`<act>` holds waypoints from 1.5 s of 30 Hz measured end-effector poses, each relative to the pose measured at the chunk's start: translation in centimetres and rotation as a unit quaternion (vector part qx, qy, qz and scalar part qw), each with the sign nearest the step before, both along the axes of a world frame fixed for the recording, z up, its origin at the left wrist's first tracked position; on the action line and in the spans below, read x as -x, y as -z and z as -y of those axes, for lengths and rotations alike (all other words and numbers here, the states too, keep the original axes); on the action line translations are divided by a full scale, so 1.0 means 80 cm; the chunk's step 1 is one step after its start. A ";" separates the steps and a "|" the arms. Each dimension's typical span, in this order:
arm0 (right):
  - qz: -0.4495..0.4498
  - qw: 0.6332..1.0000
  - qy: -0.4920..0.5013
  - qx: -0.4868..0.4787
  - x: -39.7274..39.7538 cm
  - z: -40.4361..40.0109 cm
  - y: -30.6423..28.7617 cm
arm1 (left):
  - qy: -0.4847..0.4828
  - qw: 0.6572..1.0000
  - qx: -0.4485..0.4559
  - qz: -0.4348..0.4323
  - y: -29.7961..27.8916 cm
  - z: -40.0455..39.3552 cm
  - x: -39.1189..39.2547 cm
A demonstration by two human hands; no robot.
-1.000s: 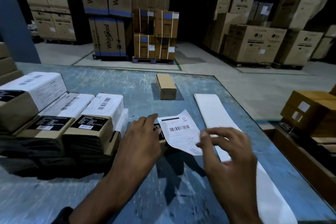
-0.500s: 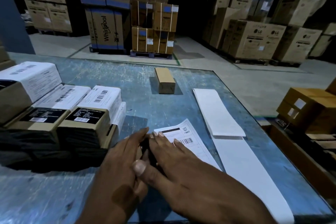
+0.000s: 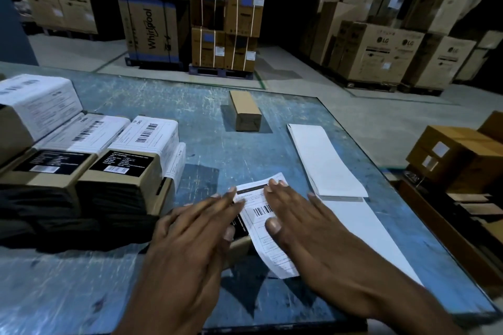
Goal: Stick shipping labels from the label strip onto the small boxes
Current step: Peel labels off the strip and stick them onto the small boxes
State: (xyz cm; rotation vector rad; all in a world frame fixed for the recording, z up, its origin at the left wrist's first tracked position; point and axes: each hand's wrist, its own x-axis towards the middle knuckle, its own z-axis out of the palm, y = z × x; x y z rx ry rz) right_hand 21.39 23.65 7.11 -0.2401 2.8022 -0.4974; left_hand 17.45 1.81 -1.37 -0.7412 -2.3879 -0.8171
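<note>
On the scuffed blue table, near its front edge: a small brown cardboard box with a black printed panel, mostly hidden under the hands. A white shipping label with a barcode lies over the box top; its near end overhangs the box edge and hangs free.

Left hand: fingers straight and spread, lying flat on the box's left part, fingertips at the label's left edge. Grips nothing.

Right hand: fingers straight, flat on the label's right side, thumb pressing on the label beneath the barcode. Grips nothing.

Just right of the hands: long white label strip, folded upper part resting on a lower run that leads toward the table's front right corner. Whether the right hand touches the strip: cannot tell.

Table, left: stack of small brown boxes already bearing white barcode labels, black printed panels on their near faces.

Table, far middle: one plain brown cardboard box, standing alone, well apart from the hands.

Beyond the table: large cardboard cartons on pallets on the warehouse floor. Right of the table: brown cartons with small white stickers.
</note>
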 end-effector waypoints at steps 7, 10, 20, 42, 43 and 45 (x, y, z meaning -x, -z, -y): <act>-0.059 0.989 0.121 0.055 -0.007 -0.020 -0.013 | 0.021 0.999 -0.039 -0.003 0.003 -0.001 -0.002; -0.133 0.980 0.118 0.086 -0.020 0.009 -0.030 | 0.021 0.996 -0.084 0.000 -0.001 -0.003 -0.006; -0.057 0.997 -0.050 -0.009 0.000 0.047 0.017 | 0.002 0.979 -0.202 0.023 -0.011 0.004 -0.015; -0.131 0.989 0.060 0.018 -0.009 0.038 0.001 | -0.010 0.979 -0.196 0.058 -0.019 0.002 -0.020; -0.116 0.993 0.022 0.028 -0.010 0.049 0.005 | -0.006 0.981 -0.190 0.048 -0.018 0.003 -0.018; -0.106 0.994 -0.034 0.021 -0.010 0.059 0.019 | -0.001 0.981 -0.192 0.037 -0.017 0.005 -0.018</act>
